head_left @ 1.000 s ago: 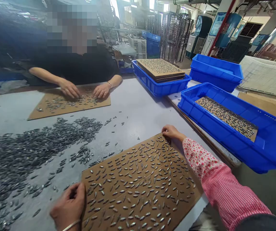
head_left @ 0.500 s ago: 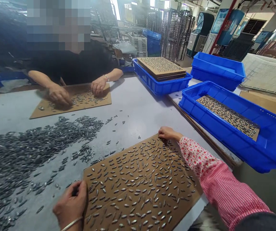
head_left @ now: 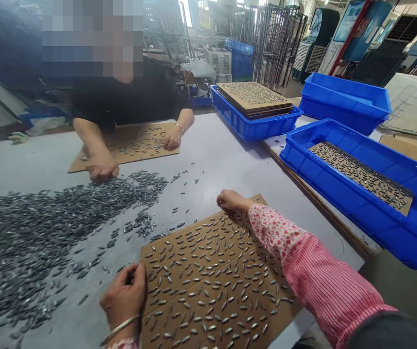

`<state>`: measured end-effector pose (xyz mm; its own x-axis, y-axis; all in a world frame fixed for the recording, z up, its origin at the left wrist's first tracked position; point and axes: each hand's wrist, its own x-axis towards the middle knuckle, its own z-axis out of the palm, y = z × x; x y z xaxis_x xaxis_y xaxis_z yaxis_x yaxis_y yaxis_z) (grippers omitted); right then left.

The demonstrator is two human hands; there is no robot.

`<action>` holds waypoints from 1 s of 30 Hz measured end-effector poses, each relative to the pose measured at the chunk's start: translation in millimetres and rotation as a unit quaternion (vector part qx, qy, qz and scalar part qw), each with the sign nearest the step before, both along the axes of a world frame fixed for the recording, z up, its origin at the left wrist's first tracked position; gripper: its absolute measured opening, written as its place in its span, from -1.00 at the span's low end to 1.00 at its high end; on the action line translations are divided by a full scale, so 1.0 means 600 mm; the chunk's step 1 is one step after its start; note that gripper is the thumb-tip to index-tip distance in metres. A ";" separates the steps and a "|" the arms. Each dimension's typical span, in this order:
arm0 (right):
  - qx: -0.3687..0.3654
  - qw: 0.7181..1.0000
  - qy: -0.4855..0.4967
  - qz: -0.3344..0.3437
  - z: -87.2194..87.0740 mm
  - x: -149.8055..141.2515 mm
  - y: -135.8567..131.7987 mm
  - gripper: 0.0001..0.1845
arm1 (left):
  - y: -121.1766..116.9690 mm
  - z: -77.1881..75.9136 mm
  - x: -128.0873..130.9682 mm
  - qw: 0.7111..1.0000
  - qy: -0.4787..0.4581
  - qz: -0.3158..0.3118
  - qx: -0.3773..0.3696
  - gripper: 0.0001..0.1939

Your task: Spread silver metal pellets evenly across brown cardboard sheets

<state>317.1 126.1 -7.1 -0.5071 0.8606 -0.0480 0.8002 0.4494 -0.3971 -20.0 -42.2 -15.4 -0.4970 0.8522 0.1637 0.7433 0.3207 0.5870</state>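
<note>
In front of me a brown cardboard sheet (head_left: 208, 310) lies on the table, covered with many small, spindle-shaped grey metal pieces (head_left: 212, 300) spaced apart. My left hand (head_left: 124, 295), a bangle at its wrist, grips the sheet's left edge with curled fingers. At the far edge, near the right corner, is my right hand (head_left: 232, 201); its fingers are pinched together, and what is between them is hidden. A flowered, red-striped sleeve (head_left: 303, 257) covers that arm and crosses above the sheet's right side. Left of the sheet spreads a large heap of the same metal pieces (head_left: 48, 223).
Across the table a co-worker's hand (head_left: 102, 166) touches the heap beside another cardboard sheet (head_left: 132, 154). A blue tray (head_left: 245, 128) at the back holds stacked loaded sheets. To the right, a blue bin (head_left: 343, 194) contains one loaded sheet. Another blue bin (head_left: 346, 109) stands behind.
My right hand has moved left along the far edge, away from the corner. My left hand stays at the left edge. The co-worker's hand has gone from their sheet to the heap. The view has shifted slightly.
</note>
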 end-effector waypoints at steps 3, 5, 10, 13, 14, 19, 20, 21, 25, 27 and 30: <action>-0.003 1.000 -0.030 -0.005 0.012 -0.023 -0.001 -0.81 | 0.002 -0.016 -0.010 1.000 0.016 -0.011 -0.001 -0.63; -0.004 0.999 -0.027 -0.021 0.032 -0.015 -0.007 -0.80 | 0.004 -0.030 -0.019 1.000 0.026 -0.017 -0.002 -0.63; -0.028 0.993 0.085 -0.082 0.103 0.072 -0.044 -0.77 | 0.007 -0.044 -0.025 0.999 0.035 -0.015 -0.012 -0.65; -0.063 0.987 0.101 -0.113 0.127 0.134 -0.076 -0.77 | 0.007 -0.030 -0.017 1.000 0.024 -0.004 -0.006 -0.65; -0.075 0.986 0.097 -0.114 0.128 0.149 -0.086 -0.77 | 0.007 -0.024 -0.014 1.000 0.017 0.000 -0.004 -0.65; -0.101 0.992 0.046 -0.064 0.098 0.173 -0.118 -0.80 | 0.009 -0.003 -0.002 1.000 -0.007 0.016 -0.002 -0.67; -0.096 0.993 0.034 -0.055 0.091 0.170 -0.121 -0.80 | 0.009 -0.001 0.000 1.000 -0.008 0.017 -0.003 -0.67; -0.088 0.995 0.024 -0.050 0.085 0.165 -0.123 -0.80 | 0.009 0.001 0.000 1.000 -0.009 0.017 -0.002 -0.68; -0.072 0.996 -0.021 -0.046 0.071 0.145 -0.131 -0.82 | 0.010 0.004 0.002 1.000 -0.020 0.009 -0.002 -0.70; -0.058 0.996 -0.045 -0.059 0.071 0.138 -0.137 -0.84 | 0.008 0.005 0.002 1.000 -0.017 0.007 -0.001 -0.70; -0.032 0.995 -0.048 -0.080 0.077 0.133 -0.146 -0.83 | 0.004 0.008 0.003 1.000 -0.009 0.000 -0.002 -0.69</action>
